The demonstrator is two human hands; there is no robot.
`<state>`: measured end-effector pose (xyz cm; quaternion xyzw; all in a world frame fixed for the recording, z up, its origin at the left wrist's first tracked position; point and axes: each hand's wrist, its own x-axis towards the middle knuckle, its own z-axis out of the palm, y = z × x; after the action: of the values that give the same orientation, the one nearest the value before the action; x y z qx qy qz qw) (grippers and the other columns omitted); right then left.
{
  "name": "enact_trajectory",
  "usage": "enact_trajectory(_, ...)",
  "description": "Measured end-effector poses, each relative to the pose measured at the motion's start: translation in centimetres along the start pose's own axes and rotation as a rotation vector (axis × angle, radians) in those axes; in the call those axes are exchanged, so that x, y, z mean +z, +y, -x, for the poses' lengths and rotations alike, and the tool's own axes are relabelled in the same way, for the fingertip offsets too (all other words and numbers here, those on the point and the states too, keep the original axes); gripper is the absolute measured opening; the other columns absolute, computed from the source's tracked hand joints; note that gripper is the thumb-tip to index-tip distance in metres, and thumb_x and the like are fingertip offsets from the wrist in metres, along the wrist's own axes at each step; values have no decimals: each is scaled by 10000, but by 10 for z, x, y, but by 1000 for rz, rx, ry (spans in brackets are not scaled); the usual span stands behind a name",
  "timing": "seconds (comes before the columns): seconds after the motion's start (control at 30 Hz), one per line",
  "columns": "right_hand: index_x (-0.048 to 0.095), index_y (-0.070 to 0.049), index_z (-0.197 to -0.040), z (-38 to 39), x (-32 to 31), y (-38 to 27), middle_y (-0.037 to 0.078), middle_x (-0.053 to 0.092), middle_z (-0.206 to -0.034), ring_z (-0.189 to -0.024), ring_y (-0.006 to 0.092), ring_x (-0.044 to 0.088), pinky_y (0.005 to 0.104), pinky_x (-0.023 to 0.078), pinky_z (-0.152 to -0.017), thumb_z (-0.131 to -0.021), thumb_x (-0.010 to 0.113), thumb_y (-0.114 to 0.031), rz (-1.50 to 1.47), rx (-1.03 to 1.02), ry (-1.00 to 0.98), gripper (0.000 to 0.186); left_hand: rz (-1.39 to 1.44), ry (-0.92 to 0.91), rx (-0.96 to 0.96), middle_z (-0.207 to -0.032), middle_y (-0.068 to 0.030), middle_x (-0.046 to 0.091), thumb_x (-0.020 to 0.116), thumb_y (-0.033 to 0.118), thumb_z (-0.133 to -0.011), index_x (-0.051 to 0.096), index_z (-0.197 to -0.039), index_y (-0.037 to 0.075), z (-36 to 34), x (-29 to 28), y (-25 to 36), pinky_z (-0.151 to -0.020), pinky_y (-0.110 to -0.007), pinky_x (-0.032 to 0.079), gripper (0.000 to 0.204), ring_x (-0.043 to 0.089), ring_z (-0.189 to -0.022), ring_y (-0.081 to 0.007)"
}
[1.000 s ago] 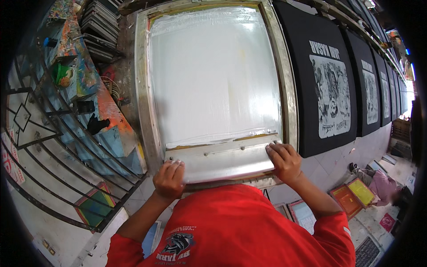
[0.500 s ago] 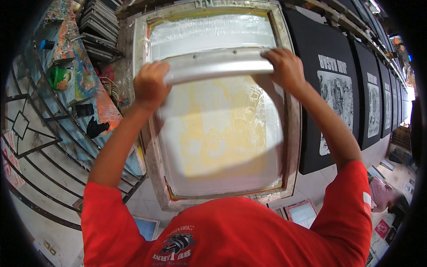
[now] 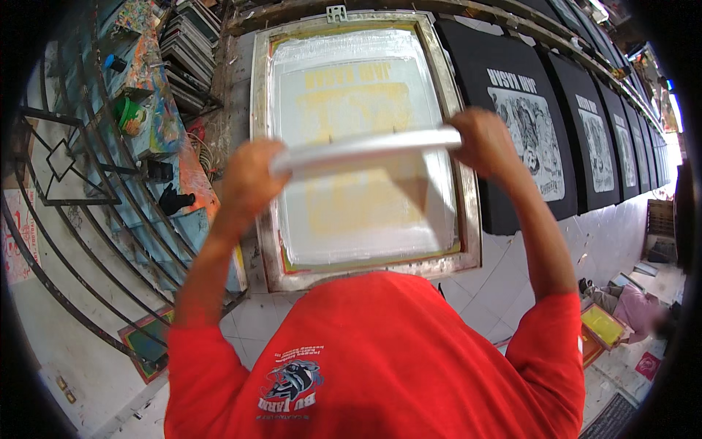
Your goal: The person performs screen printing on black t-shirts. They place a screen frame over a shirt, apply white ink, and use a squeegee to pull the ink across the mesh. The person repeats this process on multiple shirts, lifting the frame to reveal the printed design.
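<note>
My left hand (image 3: pixel 252 175) and my right hand (image 3: pixel 484 143) are closed on the two ends of a long silver squeegee (image 3: pixel 369 150). It spans the screen-printing frame (image 3: pixel 272 252) from side to side, roughly midway along the mesh. A pale, translucent mesh (image 3: pixel 358 256) fills this worn wooden frame, with yellowish lettering and a picture area showing through. Whitish ink is smeared along the mesh's borders. Whether the squeegee's blade touches the mesh is hidden from above. Its shadow falls on the near half.
Black fabric panels (image 3: pixel 512 132) with white prints stand in a row at right. A curved metal railing (image 3: pixel 80 241), a paint-stained bench (image 3: pixel 197 183) and stacked frames (image 3: pixel 190 47) are at left. Another person (image 3: pixel 640 311) is low at far right, by a yellow screen (image 3: pixel 605 325).
The squeegee in both hands has come from the far part of the mesh to its middle. The head view has shifted, and more lettering shows at the frame's far end.
</note>
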<state>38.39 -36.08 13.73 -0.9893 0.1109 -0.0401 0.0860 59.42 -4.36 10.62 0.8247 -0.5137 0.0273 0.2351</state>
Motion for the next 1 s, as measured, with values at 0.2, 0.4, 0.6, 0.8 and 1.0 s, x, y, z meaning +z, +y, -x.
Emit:
enact_trajectory(0.2,682,-99,-869,165,42,-59,60,680,-853,-798,261,636,376,537,-687,-608,709,-43,-101,18,36,269,62,-100,-19,-880,-95,633,708,56,-620,636,-892,54,155,20,81,-745,-400,515,281,612,-870,-304)
enact_trajectory(0.4,683,-92,-913,212,85,-70,45,682,-894,-812,234,636,346,541,-688,-633,706,-61,-73,24,143,283,93,-90,-15,-871,-79,631,668,29,-637,657,-902,46,185,44,94,-737,-361,524,266,619,-871,-278)
enact_trajectory(0.6,688,-84,-950,187,121,-53,47,677,-927,-830,242,630,355,535,-713,-614,706,-23,-22,-34,316,342,-83,78,101,-842,-72,627,679,46,-640,651,-886,63,167,84,61,-711,-370,519,248,614,-842,-278)
enact_trajectory(0.8,677,-102,-886,174,66,-54,49,653,-850,-826,254,628,370,536,-673,-648,723,-104,-94,-19,123,243,-1,-96,-3,-863,-91,625,700,66,-617,628,-881,68,150,38,69,-731,-404,510,274,608,-833,-307)
enact_trajectory(1.0,679,-76,-905,190,93,-68,42,682,-906,-815,214,635,318,541,-665,-629,688,-37,-108,-4,150,279,10,-96,8,-886,-130,644,688,135,-658,654,-933,16,187,58,69,-759,-403,531,302,636,-849,-321)
